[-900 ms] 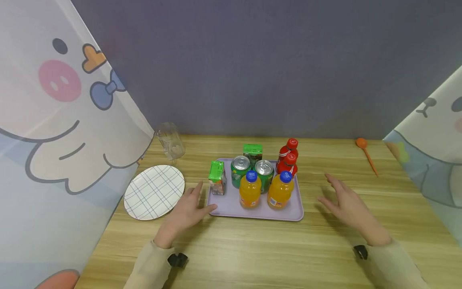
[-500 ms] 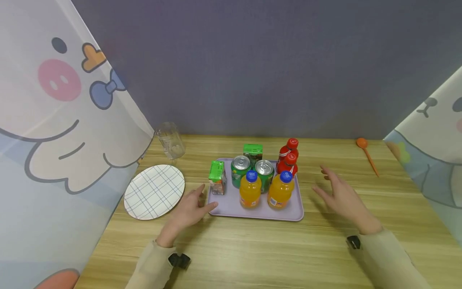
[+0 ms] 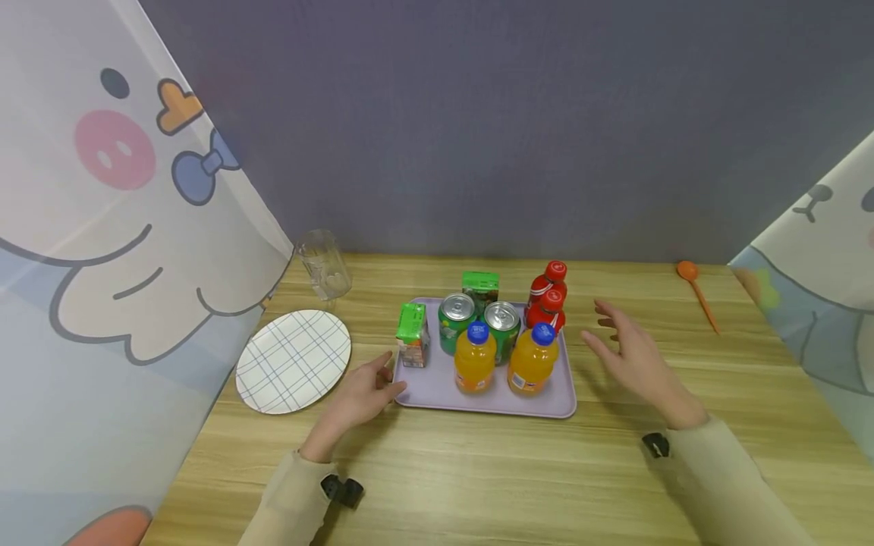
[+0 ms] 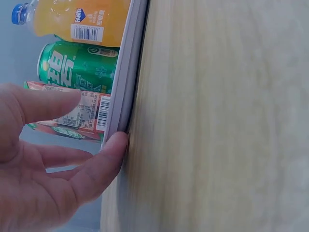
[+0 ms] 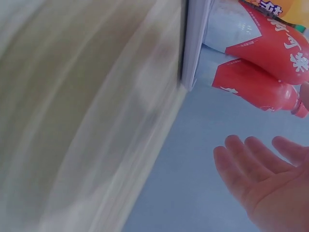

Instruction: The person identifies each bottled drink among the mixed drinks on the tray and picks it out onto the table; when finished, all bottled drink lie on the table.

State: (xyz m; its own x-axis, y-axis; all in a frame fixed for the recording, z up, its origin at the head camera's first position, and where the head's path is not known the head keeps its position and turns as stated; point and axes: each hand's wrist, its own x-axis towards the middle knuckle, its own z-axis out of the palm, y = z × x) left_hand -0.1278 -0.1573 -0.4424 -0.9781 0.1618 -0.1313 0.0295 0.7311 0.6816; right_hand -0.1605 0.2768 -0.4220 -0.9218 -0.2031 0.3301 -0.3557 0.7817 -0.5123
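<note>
A pale purple tray (image 3: 430,391) bears two orange soda bottles (image 3: 474,365) with blue caps, two green cans (image 3: 456,327), two small red cola bottles (image 3: 539,285) and two green-topped drink cartons (image 3: 413,343). My left hand (image 3: 362,396) is at the tray's left edge, fingers loosely bent. In the left wrist view one fingertip of this hand (image 4: 53,183) meets the tray's rim, while the thumb passes in front of a carton (image 4: 87,113). To the right of the tray, apart from it, my right hand (image 3: 635,360) reaches with extended fingers, holding nothing.
A white plate (image 3: 293,362) with a checked pattern lies left of the tray, close to my left hand. Behind it a clear glass (image 3: 324,265) stands near the wall (image 3: 519,136). An orange spoon (image 3: 698,294) rests at the back right of the wooden table (image 3: 492,478).
My right hand has moved left and away from me, nearer the tray's right side. The left hand has shifted only slightly at the tray's edge. The tray and drinks stay put.
</note>
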